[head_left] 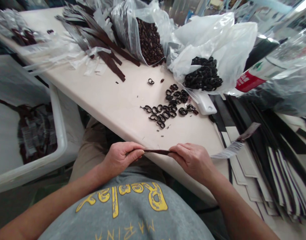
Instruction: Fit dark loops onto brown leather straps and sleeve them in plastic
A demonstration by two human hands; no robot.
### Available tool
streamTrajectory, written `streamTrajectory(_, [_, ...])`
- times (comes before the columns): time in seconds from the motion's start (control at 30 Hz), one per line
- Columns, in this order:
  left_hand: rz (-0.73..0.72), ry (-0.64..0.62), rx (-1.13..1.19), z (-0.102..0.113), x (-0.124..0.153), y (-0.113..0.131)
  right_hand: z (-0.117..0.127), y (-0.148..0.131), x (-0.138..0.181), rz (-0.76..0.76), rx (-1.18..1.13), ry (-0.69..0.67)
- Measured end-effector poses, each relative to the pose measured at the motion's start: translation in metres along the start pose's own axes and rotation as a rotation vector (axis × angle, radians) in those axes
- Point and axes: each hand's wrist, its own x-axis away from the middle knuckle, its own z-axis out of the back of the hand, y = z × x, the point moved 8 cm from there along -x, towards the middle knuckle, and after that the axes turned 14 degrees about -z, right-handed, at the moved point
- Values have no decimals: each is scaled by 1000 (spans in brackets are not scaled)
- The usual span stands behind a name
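A narrow dark brown strap [156, 152], perhaps a belt, is stretched level between my two hands at the table's near edge. My left hand [121, 156] pinches one part of it between thumb and fingers. My right hand [191, 160] is closed on it a short way to the right. Beyond that hand, a strap end in a clear plastic sleeve [228, 151] sticks out over the table. Just past my hands lie several small black loops [164, 115] in a loose cluster, with one single loop [150, 81] farther off.
A clear bag of brown loops [150, 43] and a white bag of black loops [204, 75] stand at the back. Brown straps [110, 61] lie far left, black straps [263, 133] right. A white bin [60, 130] sits left, below the table [105, 96]. A white box-like object [205, 104] lies near the bags.
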Motion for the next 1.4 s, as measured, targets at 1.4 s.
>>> streamTrajectory(1.4, [-419, -48, -484, 44, -67, 39, 11, -50, -106, 209, -103, 117])
